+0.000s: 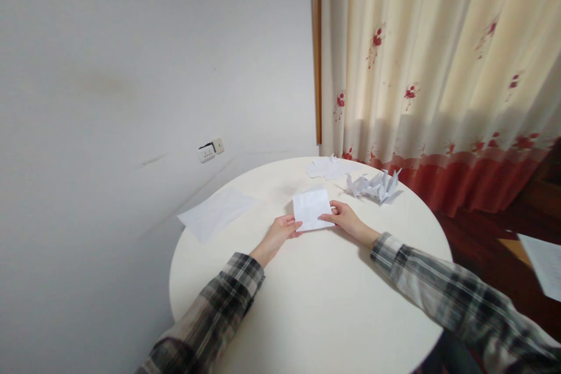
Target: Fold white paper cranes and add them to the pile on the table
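Observation:
A small, roughly square piece of folded white paper (312,209) is held between both hands, tilted up over the table. My left hand (280,232) pinches its lower left corner, thumb in front and fingers behind. At the right edge my right hand (348,221) grips it the same way, with the thumb lying on the front face. Beyond my right hand sits a cluster of folded white paper figures (376,186), pointed like origami cranes. Flat sheets of white paper (219,210) lie to the left of my hands.
The round white table (307,304) stands close to the wall. Torn or loose paper (331,168) lies at its far edge. A wall socket (205,153) is behind it on the left. A flowered curtain (416,70) hangs at the back right, and printed paper (543,266) shows at far right.

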A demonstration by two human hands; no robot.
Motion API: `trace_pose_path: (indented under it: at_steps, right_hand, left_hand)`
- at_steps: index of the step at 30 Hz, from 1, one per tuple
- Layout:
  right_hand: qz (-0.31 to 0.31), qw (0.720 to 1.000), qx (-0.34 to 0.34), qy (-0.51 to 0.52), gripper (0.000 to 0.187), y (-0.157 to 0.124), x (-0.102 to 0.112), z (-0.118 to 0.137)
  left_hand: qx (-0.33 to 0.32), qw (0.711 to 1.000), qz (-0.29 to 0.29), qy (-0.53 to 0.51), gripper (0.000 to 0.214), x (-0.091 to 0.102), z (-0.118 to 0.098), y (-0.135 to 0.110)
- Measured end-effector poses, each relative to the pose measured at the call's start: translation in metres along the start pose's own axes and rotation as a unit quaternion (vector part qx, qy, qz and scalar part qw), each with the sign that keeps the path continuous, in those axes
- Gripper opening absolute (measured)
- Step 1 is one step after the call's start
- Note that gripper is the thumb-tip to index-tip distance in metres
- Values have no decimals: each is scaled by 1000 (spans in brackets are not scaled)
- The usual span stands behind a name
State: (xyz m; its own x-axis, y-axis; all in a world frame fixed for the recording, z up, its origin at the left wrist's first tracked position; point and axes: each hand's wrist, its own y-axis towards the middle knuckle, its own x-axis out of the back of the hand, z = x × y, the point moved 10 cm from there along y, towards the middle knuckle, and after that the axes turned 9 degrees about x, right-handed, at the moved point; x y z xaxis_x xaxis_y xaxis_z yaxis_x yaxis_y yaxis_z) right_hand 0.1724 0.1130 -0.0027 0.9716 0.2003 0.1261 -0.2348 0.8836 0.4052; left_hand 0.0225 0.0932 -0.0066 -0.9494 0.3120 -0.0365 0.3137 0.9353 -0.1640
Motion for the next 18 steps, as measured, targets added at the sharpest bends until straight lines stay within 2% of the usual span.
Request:
trace_pose_path:
  at_steps: [6,18]
  right_hand:
    - [39,999,-17,29,45,-2,-9,0]
    - [3,1000,8,-7,40,-1,0,5]
  left_hand:
    - [-12,1000,1,1,36,2,0,1]
    - [-7,1000,18,11,38,-2,-1,-1]
